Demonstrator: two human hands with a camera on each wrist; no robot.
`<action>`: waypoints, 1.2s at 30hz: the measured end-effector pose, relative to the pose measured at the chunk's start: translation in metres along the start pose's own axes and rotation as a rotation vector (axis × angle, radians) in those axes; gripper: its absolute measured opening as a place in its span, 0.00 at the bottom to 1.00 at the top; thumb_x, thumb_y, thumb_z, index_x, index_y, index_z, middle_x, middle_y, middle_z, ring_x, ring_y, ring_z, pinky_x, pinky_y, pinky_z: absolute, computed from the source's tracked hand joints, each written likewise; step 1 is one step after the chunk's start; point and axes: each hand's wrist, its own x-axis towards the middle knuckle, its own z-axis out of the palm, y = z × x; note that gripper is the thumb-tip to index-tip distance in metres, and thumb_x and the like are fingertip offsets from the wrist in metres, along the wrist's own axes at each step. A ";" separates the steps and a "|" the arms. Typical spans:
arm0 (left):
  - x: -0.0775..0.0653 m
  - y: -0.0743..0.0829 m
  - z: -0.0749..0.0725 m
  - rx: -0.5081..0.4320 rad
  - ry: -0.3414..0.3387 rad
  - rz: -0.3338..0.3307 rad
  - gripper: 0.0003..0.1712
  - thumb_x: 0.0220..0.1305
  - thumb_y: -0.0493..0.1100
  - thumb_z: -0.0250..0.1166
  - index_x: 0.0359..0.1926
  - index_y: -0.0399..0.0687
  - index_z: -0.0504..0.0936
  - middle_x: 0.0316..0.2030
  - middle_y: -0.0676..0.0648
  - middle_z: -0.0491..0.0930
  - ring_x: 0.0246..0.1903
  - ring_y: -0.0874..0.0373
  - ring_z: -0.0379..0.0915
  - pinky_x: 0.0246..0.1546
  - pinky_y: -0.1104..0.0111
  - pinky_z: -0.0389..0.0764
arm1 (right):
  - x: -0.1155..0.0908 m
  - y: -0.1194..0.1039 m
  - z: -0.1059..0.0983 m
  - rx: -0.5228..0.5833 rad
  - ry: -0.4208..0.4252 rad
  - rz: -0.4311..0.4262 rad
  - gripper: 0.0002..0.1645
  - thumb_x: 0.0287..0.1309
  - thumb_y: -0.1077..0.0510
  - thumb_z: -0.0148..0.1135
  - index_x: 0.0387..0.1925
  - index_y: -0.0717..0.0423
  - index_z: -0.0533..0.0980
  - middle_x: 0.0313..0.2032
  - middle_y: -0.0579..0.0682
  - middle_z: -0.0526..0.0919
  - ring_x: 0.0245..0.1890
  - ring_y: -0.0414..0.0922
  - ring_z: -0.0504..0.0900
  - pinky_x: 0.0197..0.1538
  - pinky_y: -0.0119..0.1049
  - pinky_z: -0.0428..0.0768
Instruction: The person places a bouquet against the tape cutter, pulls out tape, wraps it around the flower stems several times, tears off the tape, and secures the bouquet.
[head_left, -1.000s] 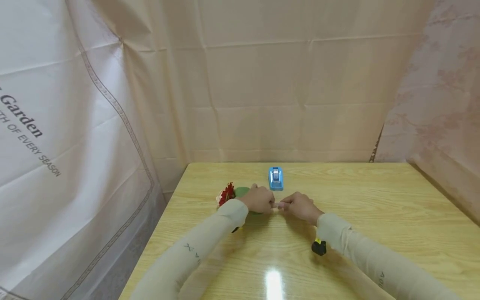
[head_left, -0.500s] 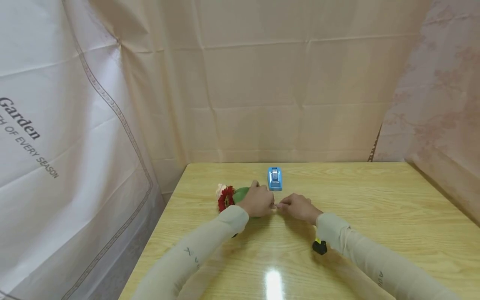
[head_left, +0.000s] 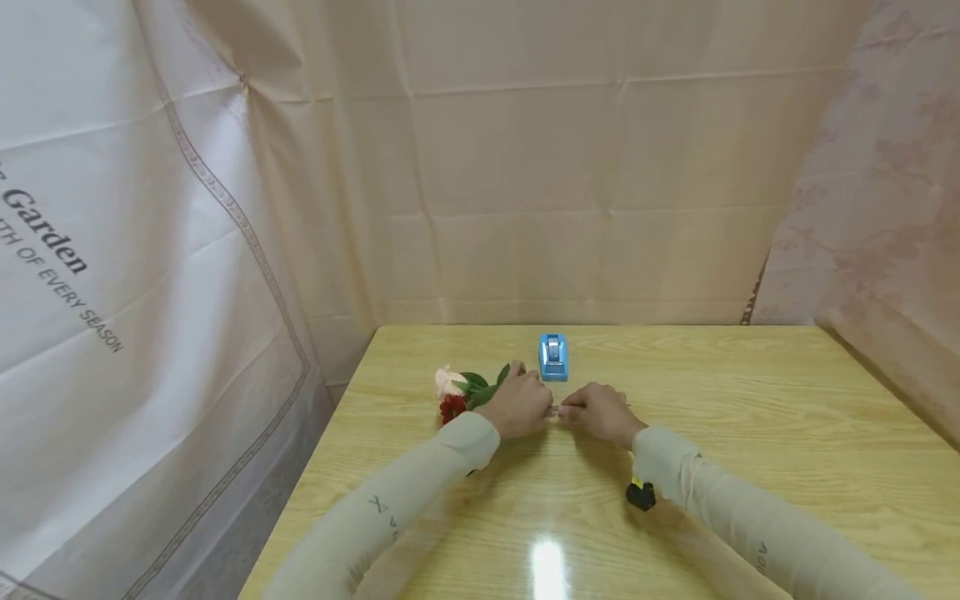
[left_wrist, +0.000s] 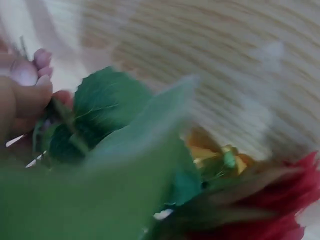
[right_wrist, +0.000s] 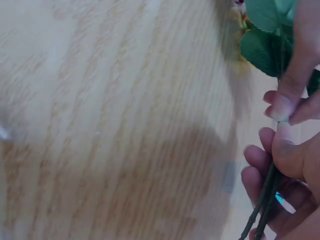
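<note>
My left hand (head_left: 517,404) grips a small bunch of flowers near the leaves. A pale pink bloom (head_left: 447,382) and a red bloom (head_left: 452,408) stick out to its left. In the left wrist view a yellow bloom (left_wrist: 220,155) shows beside broad green leaves (left_wrist: 112,95). Just below, my right hand (head_left: 602,414) pinches the bunch's dark green stems (right_wrist: 265,200) between thumb and fingers, their lower ends running down past the palm. The two thumbs almost meet on the stems, with a small pale band (right_wrist: 283,120) between them.
A blue tape dispenser (head_left: 553,358) stands on the wooden table (head_left: 750,400) behind the hands. A small black and yellow piece (head_left: 641,495) hangs under the right sleeve. Cloth curtains (head_left: 525,208) close off the back and sides.
The bunch has turned in my left hand: the red bloom has come round to the front and down, and the pale pink one now shows above it. Both hands stay nearly in place.
</note>
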 end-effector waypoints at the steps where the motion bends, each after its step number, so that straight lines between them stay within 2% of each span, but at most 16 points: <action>1: 0.001 -0.001 -0.001 -0.031 -0.027 -0.004 0.15 0.72 0.56 0.65 0.30 0.57 0.88 0.24 0.60 0.82 0.33 0.61 0.71 0.54 0.55 0.64 | 0.000 0.001 0.001 -0.004 0.010 -0.005 0.10 0.67 0.55 0.67 0.43 0.54 0.89 0.43 0.51 0.90 0.46 0.52 0.84 0.48 0.55 0.64; 4: 0.005 -0.006 -0.005 -0.117 -0.127 -0.028 0.14 0.72 0.52 0.65 0.28 0.57 0.86 0.23 0.60 0.80 0.32 0.62 0.71 0.56 0.50 0.63 | 0.001 0.003 0.004 -0.013 0.036 -0.019 0.10 0.66 0.55 0.68 0.42 0.54 0.89 0.42 0.51 0.90 0.46 0.53 0.85 0.46 0.53 0.64; 7: 0.009 -0.011 -0.006 -0.209 -0.227 -0.067 0.16 0.74 0.50 0.62 0.27 0.57 0.84 0.23 0.59 0.79 0.33 0.62 0.73 0.63 0.42 0.57 | 0.001 0.003 0.006 -0.014 0.049 -0.048 0.10 0.66 0.55 0.68 0.42 0.54 0.89 0.42 0.51 0.90 0.47 0.54 0.85 0.49 0.57 0.65; 9: 0.011 -0.013 -0.005 -0.243 -0.258 -0.084 0.19 0.75 0.51 0.60 0.24 0.57 0.83 0.22 0.59 0.79 0.34 0.62 0.74 0.65 0.39 0.54 | 0.000 0.002 0.006 -0.009 0.052 -0.062 0.10 0.67 0.56 0.67 0.42 0.55 0.89 0.42 0.51 0.90 0.47 0.55 0.85 0.51 0.61 0.65; 11: 0.013 -0.014 -0.004 -0.250 -0.260 -0.091 0.21 0.75 0.52 0.60 0.22 0.58 0.82 0.22 0.61 0.79 0.37 0.61 0.74 0.66 0.37 0.51 | 0.000 0.001 0.006 -0.001 0.048 -0.070 0.10 0.67 0.56 0.67 0.42 0.55 0.89 0.42 0.51 0.90 0.48 0.56 0.85 0.53 0.64 0.65; 15: 0.013 -0.013 -0.004 -0.206 -0.201 -0.108 0.18 0.70 0.53 0.65 0.20 0.61 0.83 0.23 0.64 0.79 0.41 0.60 0.73 0.65 0.39 0.53 | -0.001 0.001 0.005 0.016 0.027 -0.047 0.11 0.69 0.55 0.65 0.43 0.55 0.89 0.43 0.50 0.90 0.49 0.55 0.85 0.54 0.65 0.64; 19: 0.012 -0.008 -0.002 -0.163 -0.145 -0.136 0.12 0.69 0.54 0.66 0.28 0.63 0.88 0.28 0.65 0.82 0.42 0.60 0.71 0.63 0.42 0.56 | 0.000 0.001 0.003 0.034 -0.005 -0.001 0.12 0.71 0.54 0.64 0.44 0.54 0.89 0.43 0.49 0.90 0.49 0.53 0.84 0.55 0.64 0.62; 22: 0.011 -0.004 -0.001 -0.129 -0.121 -0.143 0.11 0.71 0.56 0.65 0.36 0.64 0.91 0.34 0.65 0.84 0.44 0.59 0.72 0.63 0.43 0.57 | -0.001 0.000 0.002 0.045 -0.039 0.032 0.12 0.71 0.54 0.62 0.45 0.54 0.88 0.45 0.51 0.90 0.51 0.55 0.84 0.57 0.67 0.60; 24: 0.010 -0.004 -0.002 -0.105 -0.108 -0.143 0.11 0.70 0.57 0.65 0.38 0.65 0.92 0.35 0.65 0.85 0.45 0.59 0.72 0.63 0.44 0.58 | -0.001 -0.001 0.001 0.052 -0.064 0.052 0.13 0.73 0.54 0.61 0.46 0.55 0.88 0.47 0.52 0.89 0.53 0.57 0.82 0.59 0.70 0.58; 30: 0.005 -0.003 0.001 -0.026 -0.028 -0.114 0.11 0.68 0.57 0.67 0.33 0.65 0.92 0.28 0.65 0.83 0.41 0.60 0.70 0.62 0.45 0.58 | 0.000 0.002 0.001 0.054 -0.101 0.063 0.17 0.78 0.53 0.53 0.47 0.55 0.87 0.48 0.52 0.88 0.53 0.57 0.82 0.61 0.72 0.55; 36: 0.003 0.001 0.007 0.084 0.056 -0.089 0.13 0.69 0.56 0.66 0.28 0.63 0.89 0.23 0.64 0.81 0.39 0.59 0.67 0.60 0.46 0.59 | 0.004 0.006 -0.001 0.065 -0.107 0.056 0.18 0.77 0.51 0.54 0.46 0.55 0.87 0.43 0.49 0.89 0.50 0.54 0.84 0.62 0.76 0.52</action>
